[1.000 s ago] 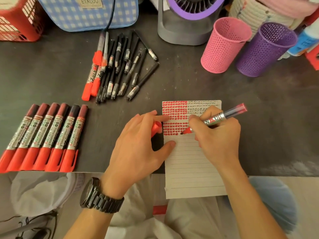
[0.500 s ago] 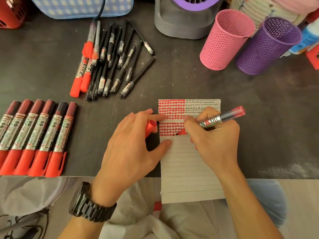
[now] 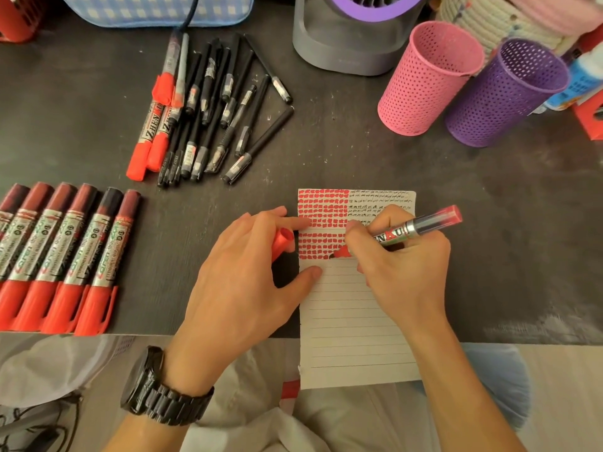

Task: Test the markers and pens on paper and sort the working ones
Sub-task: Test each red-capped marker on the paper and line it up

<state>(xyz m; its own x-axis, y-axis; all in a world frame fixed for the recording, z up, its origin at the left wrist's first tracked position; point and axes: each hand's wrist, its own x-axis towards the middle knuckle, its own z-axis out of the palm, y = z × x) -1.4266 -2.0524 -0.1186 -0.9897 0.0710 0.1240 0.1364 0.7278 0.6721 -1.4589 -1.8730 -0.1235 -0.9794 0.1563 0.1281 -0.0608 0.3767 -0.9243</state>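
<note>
A lined paper sheet (image 3: 349, 327) lies at the desk's front edge, its top filled with red blocks and black scribbles. My right hand (image 3: 401, 265) grips an uncapped red marker (image 3: 421, 226) with the tip on the paper under the lowest red row. My left hand (image 3: 248, 272) holds the red cap (image 3: 282, 241) under its fingers while thumb and fingertip press the paper's left edge. Several capped red markers (image 3: 65, 256) lie in a row at the left. A heap of black pens (image 3: 215, 115) with two red markers (image 3: 153, 125) lies further back.
A pink mesh cup (image 3: 427, 79) and a purple mesh cup (image 3: 502, 96) stand at the back right. A grey and purple fan base (image 3: 346, 44) stands behind the pens, a checked blue pouch (image 3: 153, 11) to its left, a red basket (image 3: 16, 17) in the corner.
The marker tip has moved a little left along the lowest red row. My left hand keeps its place on the paper. The view has shifted slightly.
</note>
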